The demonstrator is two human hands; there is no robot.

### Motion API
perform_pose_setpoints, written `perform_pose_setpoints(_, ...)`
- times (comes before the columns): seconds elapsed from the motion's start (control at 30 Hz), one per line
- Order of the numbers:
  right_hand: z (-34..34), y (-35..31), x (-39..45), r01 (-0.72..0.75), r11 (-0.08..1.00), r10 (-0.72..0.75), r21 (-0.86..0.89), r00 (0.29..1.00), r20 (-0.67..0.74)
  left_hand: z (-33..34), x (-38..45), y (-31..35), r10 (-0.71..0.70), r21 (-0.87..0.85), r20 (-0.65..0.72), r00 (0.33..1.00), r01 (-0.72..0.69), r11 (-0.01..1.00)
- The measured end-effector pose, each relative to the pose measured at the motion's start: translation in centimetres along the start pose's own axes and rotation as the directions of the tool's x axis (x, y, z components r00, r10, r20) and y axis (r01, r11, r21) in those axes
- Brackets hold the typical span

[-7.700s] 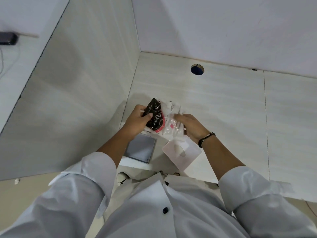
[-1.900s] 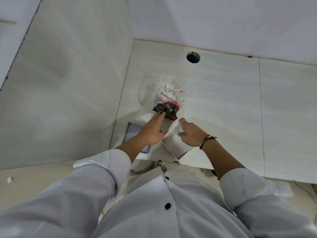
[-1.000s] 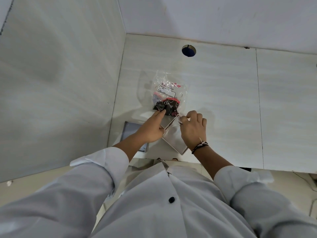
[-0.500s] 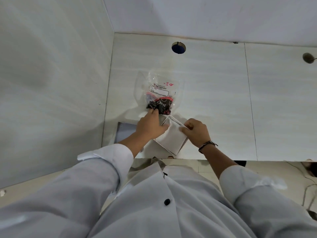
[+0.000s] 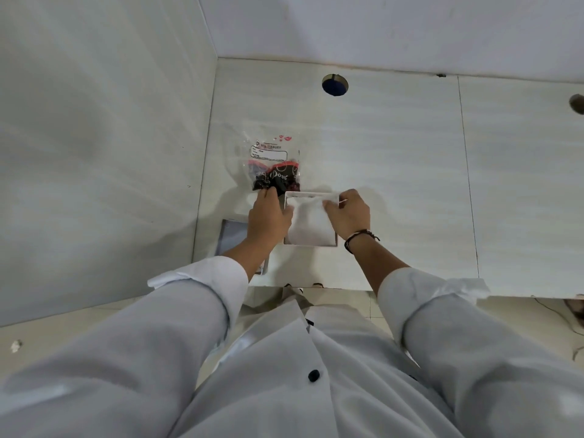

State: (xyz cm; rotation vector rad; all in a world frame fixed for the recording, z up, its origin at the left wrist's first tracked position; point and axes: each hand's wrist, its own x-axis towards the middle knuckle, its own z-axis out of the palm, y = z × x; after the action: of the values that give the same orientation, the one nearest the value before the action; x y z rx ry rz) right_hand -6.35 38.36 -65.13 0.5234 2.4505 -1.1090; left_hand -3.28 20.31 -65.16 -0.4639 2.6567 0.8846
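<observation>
A white square box [image 5: 311, 230] sits on the white desk [image 5: 395, 172] near its front edge. White tissue lies across its top. My right hand [image 5: 347, 213] pinches the tissue at the box's far right corner. My left hand [image 5: 268, 216] rests on the box's left side, its fingertips reaching the lower end of a clear plastic bag [image 5: 271, 159]. The bag lies flat just beyond the box and holds dark red-and-black sachets.
A grey flat pad [image 5: 232, 238] lies left of the box, partly under my left forearm. A round cable hole [image 5: 335, 84] is at the desk's back. A white partition [image 5: 94, 153] walls off the left; another wall runs along the back.
The box has turned from a diagonal to square with the desk edge. My right hand moved onto the tissue at its far corner. The bag stays put.
</observation>
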Motion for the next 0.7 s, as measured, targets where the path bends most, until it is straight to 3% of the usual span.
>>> perform_pose_setpoints(0.13, 0.2, -0.8, 0.7, -0.012, 0.997, 0.024, -0.078, 0.988, 0.152, -1.3, 0.4, -1.3, -0.033, -0.138, 0.067, 0.997, 0.042, 0.99)
perform_pose_setpoints(0.23, 0.7, -0.5, 0.7, -0.04, 0.994, 0.047, -0.098, 0.996, 0.074, -1.9, -0.6, -2.8, 0.006, -0.157, 0.08, 0.997, 0.007, 0.988)
perform_pose_setpoints(0.4, 1.1, -0.9, 0.2, -0.062, 0.995, 0.065, -0.074, 0.997, 0.032, -0.9, -4.0, -4.5, -0.045, 0.047, 0.042, 0.998, 0.043, 0.998)
perform_pose_setpoints(0.5, 0.6, -1.9, -1.4, -0.045, 0.982, 0.039, -0.183, 0.999, -0.035, 0.6, -5.4, -5.2, -0.001, 0.103, 0.005, 1.0, 0.001, 0.995)
perform_pose_setpoints(0.6, 0.2, -2.5, -2.4, 0.027, 0.98, -0.062, -0.197, 0.983, -0.171, 1.4, -5.2, -5.5, 0.018, 0.085, -0.068, 0.998, -0.012, 0.996)
perform_pose_setpoints(0.7, -0.1, -3.3, -3.3, 0.149, 0.969, -0.188, -0.199, 0.964, -0.19, 1.1, -4.4, -5.2, -0.011, 0.008, -0.059, 0.998, 0.011, 1.0)
